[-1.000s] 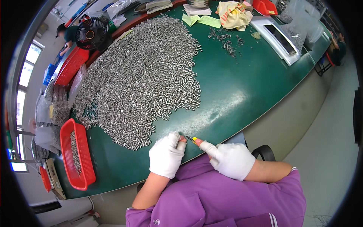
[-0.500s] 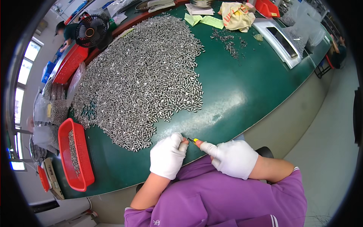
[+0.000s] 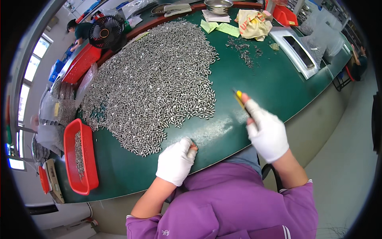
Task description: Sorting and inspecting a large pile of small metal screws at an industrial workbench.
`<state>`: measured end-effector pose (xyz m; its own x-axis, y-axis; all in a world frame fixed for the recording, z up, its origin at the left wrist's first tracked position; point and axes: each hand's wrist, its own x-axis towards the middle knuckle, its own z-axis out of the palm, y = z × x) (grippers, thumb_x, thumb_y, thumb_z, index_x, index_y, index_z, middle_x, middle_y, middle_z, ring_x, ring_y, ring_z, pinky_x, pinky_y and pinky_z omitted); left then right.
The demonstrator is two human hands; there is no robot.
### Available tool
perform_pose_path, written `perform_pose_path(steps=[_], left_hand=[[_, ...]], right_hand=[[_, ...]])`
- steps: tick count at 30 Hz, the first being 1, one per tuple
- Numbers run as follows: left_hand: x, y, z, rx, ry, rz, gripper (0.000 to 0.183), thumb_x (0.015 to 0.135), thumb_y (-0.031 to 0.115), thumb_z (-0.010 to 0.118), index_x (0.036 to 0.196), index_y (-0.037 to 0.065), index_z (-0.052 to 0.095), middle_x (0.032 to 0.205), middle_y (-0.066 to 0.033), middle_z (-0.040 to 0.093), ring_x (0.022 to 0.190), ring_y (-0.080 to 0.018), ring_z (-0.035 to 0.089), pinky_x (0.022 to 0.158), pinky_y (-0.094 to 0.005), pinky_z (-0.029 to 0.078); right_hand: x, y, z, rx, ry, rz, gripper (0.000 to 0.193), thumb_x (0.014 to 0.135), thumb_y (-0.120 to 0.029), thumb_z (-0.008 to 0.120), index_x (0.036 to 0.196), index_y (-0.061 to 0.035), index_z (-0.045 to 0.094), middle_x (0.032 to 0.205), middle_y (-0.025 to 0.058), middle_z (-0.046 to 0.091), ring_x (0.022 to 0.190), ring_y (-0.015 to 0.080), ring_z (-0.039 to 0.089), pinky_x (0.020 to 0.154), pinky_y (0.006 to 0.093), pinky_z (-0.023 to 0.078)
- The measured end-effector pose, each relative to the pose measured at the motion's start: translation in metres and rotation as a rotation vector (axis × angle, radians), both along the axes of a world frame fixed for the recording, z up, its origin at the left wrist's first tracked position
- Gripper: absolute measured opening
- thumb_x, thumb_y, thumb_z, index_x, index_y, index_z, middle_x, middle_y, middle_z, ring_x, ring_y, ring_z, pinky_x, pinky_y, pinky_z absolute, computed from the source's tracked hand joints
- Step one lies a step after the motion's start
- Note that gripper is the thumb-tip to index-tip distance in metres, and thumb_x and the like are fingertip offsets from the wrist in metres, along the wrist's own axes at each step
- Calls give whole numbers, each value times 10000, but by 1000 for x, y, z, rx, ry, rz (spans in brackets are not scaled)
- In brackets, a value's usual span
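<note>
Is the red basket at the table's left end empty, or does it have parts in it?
Not empty: the red basket holds a thin strip of small metal parts along its floor, far from full.

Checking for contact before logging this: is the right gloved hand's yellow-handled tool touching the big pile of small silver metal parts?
Apart. In the head view, the yellow-handled tool in the right hand is raised, with bare green table between it and the pile of small silver metal parts.

Pile of metal pins spread over left and middle of table, basket at its left near edge. Left hand on table edge just before pile; right hand to its right, tool raised over table. Fan behind pile, cloth and tray far right.
</note>
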<state>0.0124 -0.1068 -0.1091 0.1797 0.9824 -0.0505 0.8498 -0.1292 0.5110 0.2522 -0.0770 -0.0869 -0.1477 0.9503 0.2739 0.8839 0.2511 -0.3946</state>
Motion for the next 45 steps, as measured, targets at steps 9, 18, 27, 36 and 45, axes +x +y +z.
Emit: perform_pose_path(steps=[9, 18, 27, 36, 45], left_hand=[[-35, 18, 8, -655, -1214, 139, 167, 946, 258, 555, 937, 103, 493, 597, 49, 343, 477, -61, 279, 439, -213, 220], [-58, 56, 25, -702, -1751, 89, 59, 924, 190, 569, 949, 140, 550, 875, -38, 581, 602, -84, 441, 536, -196, 372], [-78, 76, 0, -581, -2032, 203, 149, 899, 201, 611, 1011, 120, 555, 913, -54, 514, 650, -98, 437, 544, -197, 371], [-78, 74, -12, -617, -2089, 213, 170, 880, 124, 585, 1036, 105, 521, 831, -35, 526, 548, -90, 358, 486, -212, 293], [-70, 69, -10, -655, -1898, 198, 124, 896, 170, 622, 993, 116, 567, 879, -15, 580, 597, -47, 400, 511, -162, 306]], right_hand=[[19, 92, -25, 142, -539, -139, 463, 801, -146, 599, 1258, -199, 547, 866, 79, 572, 756, 242, 588, 656, 375, 501], [-94, 119, 4, 209, -171, 444, 127, 774, -166, 617, 890, -129, 653, 822, 80, 605, 799, 279, 600, 701, 403, 491], [-126, 142, -25, 162, -148, 575, 249, 767, -175, 638, 1010, -120, 655, 962, 83, 612, 856, 287, 602, 753, 408, 492], [-121, 146, -33, 73, 21, 574, 90, 752, -177, 669, 807, -116, 631, 794, 58, 604, 802, 265, 593, 718, 396, 474], [-124, 128, -15, -360, 738, 565, 139, 759, -105, 730, 885, -69, 682, 903, 63, 600, 846, 178, 598, 753, 295, 490]])
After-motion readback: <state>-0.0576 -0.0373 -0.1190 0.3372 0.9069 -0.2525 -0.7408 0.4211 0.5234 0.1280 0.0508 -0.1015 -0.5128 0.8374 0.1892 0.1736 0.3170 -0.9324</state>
